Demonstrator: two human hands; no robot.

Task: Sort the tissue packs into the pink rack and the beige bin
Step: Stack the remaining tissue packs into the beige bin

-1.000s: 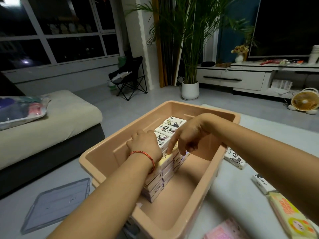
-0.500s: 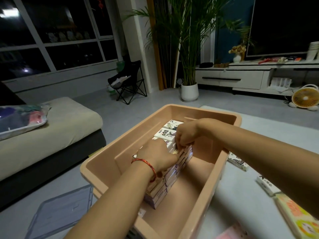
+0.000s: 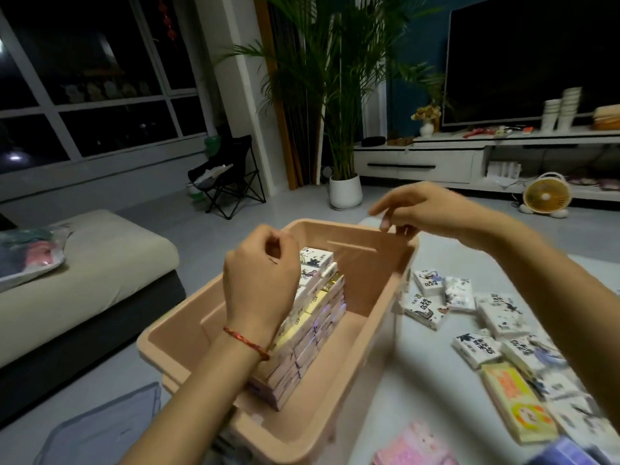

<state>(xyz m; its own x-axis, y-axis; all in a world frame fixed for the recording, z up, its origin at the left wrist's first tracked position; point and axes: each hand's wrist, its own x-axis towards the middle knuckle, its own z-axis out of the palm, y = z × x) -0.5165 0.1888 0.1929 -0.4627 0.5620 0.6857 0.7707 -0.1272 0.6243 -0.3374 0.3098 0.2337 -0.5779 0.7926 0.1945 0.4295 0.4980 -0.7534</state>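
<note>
The beige bin point(image 3: 167, 350) sits in front of me on the white surface. Inside it, rows of tissue packs point(image 3: 318, 317) stand stacked along the left side. My left hand point(image 3: 261, 283) hovers above that stack with its fingers curled in and nothing in it. My right hand point(image 3: 429, 213) is over the bin's far right rim, fingers loosely bent and empty. Several loose white packs point(image 3: 426, 310) lie to the right of the bin, with a yellow pack point(image 3: 513, 404) and a pink pack point(image 3: 412, 448) nearer me. No pink rack shows.
A grey lid point(image 3: 100, 431) lies on the floor at lower left. Left of the bin stands a sofa point(image 3: 84, 280). Behind it are a potted plant point(image 3: 345, 193), a folding chair point(image 3: 231, 182) and a small fan point(image 3: 547, 196) by the TV unit.
Both hands have lifted off the stacked packs in the bin. The right hand has moved up and right to the far rim. The view has swung right, showing more loose packs.
</note>
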